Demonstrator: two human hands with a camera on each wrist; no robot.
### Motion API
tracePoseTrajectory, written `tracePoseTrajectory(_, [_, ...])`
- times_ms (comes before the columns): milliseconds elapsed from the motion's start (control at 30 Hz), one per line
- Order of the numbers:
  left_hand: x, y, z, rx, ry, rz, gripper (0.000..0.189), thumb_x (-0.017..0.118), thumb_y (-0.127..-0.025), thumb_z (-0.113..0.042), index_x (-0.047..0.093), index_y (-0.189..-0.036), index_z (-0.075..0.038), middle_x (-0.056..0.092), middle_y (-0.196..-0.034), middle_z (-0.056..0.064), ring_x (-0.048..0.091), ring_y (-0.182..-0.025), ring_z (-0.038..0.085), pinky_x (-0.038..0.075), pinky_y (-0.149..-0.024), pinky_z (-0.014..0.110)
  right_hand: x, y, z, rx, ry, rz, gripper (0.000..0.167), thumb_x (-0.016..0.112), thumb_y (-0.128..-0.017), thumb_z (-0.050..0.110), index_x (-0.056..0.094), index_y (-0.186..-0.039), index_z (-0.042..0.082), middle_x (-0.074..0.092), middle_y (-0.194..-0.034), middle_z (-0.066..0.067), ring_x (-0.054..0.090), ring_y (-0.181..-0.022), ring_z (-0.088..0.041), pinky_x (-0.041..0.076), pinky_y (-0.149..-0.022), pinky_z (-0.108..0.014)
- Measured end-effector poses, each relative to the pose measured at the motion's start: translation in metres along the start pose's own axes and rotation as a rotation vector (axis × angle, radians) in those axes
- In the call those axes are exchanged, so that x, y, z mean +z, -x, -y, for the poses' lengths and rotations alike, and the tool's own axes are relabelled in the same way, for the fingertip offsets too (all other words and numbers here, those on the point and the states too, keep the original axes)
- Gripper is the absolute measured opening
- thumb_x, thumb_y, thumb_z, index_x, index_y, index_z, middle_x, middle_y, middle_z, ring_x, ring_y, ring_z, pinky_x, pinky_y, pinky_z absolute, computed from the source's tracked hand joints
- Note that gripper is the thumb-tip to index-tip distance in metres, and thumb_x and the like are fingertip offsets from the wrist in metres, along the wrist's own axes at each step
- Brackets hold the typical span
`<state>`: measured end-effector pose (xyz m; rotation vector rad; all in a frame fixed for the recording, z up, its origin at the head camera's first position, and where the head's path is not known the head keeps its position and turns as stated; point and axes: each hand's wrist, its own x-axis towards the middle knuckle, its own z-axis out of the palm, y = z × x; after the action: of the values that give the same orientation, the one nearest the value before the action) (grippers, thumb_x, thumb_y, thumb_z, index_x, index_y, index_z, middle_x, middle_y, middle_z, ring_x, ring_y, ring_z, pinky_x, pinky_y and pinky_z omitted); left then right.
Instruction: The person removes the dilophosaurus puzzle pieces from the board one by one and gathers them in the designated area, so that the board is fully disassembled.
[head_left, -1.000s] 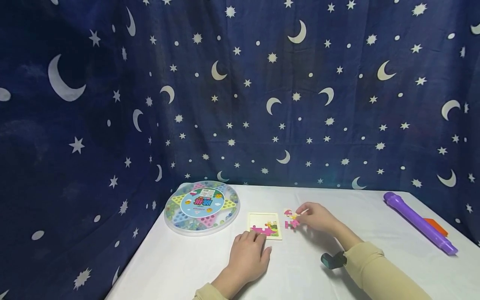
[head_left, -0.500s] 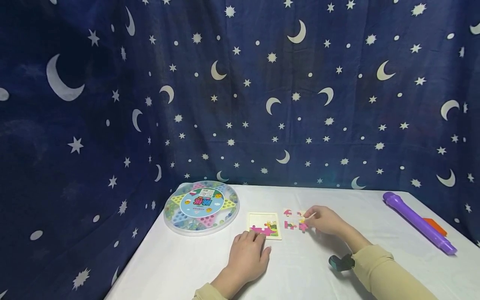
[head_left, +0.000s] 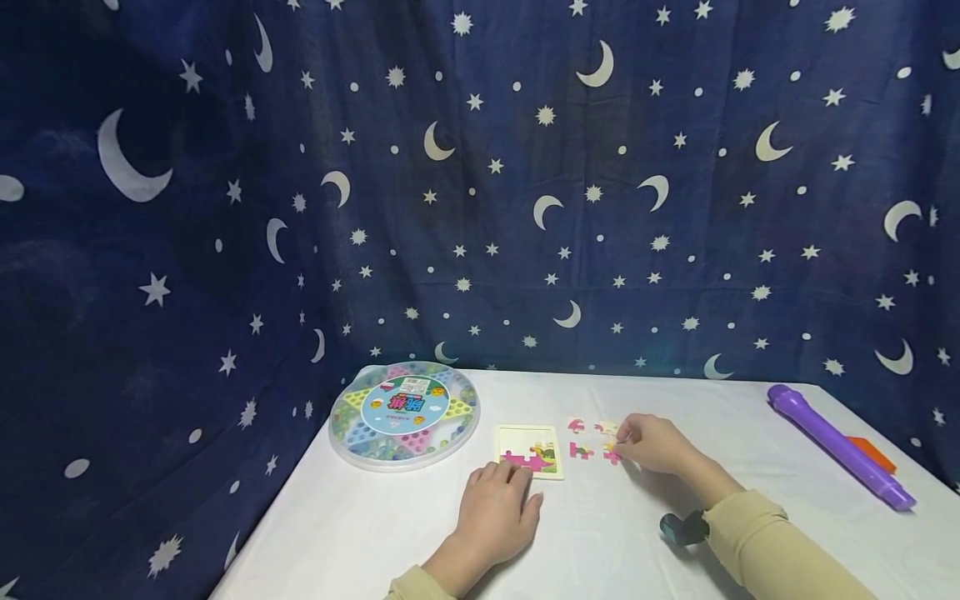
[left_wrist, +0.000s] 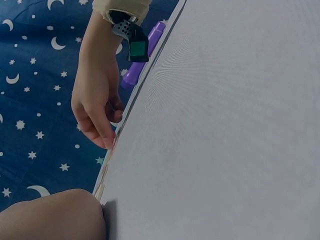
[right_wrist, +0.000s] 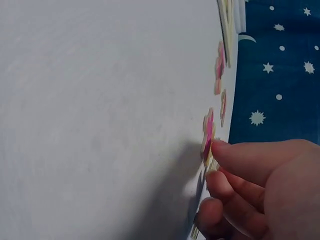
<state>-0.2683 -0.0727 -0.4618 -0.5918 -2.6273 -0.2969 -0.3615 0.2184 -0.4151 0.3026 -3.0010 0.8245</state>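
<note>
A small puzzle tray (head_left: 559, 454) lies on the table, with joined pink, green and yellow pieces (head_left: 537, 461) in its lower part and bare board above. My left hand (head_left: 495, 510) rests with its fingertips on the tray's near-left edge, hiding that corner. To the tray's right, loose puzzle pieces sit spaced out: a pink one (head_left: 576, 426), a pale one (head_left: 604, 428) and a pink-green one (head_left: 581, 451). My right hand (head_left: 654, 444) pinches the pink-and-yellow puzzle piece (right_wrist: 208, 132) between thumb and fingers, low at the tabletop. Its fingers partly cover that piece.
A round, clear-lidded marble board game (head_left: 405, 417) lies left of the tray. At the right side are a purple stick (head_left: 840, 446) and an orange block (head_left: 872, 454). A star-and-moon curtain (head_left: 495, 208) stands behind the white table (head_left: 420, 517).
My right hand has shifted rightward, and the loose pieces that were bunched together are now spread apart. My left hand keeps its place on the tray.
</note>
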Motion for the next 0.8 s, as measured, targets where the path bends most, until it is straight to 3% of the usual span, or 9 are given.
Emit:
tracePoseTrajectory(367, [-0.001,0.0,0.0,-0.002,-0.001,-0.002,0.038,0.059,-0.101,-0.042,0.07,-0.124,-0.014,0.065,-0.113,0.004,0.06,-0.107,0.022,0.048,-0.096,0.047,0.011,-0.006,0.028,-0.058,-0.005,-0.031,0.009,0.074,-0.092,0.018,0.067,-0.094,0.013,0.064,-0.085,0.001,0.056,-0.073,-0.018,0.048,-0.065,-0.036])
tracePoseTrajectory(567, [0.0,0.0,0.0,-0.003,-0.004,0.002,0.038,0.059,-0.1,-0.042,0.07,-0.124,-0.014,0.065,-0.113,0.004,0.06,-0.107,0.022,0.048,-0.096,0.047,0.025,-0.011,0.047,-0.082,0.013,-0.023,0.005,0.074,-0.092,0.019,0.071,-0.096,0.017,0.069,-0.096,0.003,0.063,-0.092,-0.022,0.052,-0.086,-0.05])
tracePoseTrajectory(700, [0.0,0.0,-0.001,-0.001,-0.008,-0.002,0.038,0.06,-0.1,-0.041,0.07,-0.124,-0.013,0.065,-0.113,0.004,0.06,-0.106,0.022,0.048,-0.095,0.048,0.034,-0.012,0.064,-0.129,0.028,-0.001,0.011,0.072,-0.093,0.017,0.074,-0.104,0.016,0.071,-0.103,0.001,0.064,-0.112,-0.031,0.047,-0.1,-0.059])
tracePoseTrajectory(800, [0.0,-0.001,-0.001,0.005,-0.013,-0.011,0.038,0.06,-0.1,-0.041,0.071,-0.123,-0.013,0.065,-0.112,0.004,0.061,-0.105,0.022,0.049,-0.095,0.047,0.041,-0.014,0.076,-0.188,0.049,0.014,0.016,0.069,-0.093,0.01,0.075,-0.108,0.014,0.071,-0.108,-0.002,0.062,-0.118,-0.035,0.044,-0.104,-0.059])
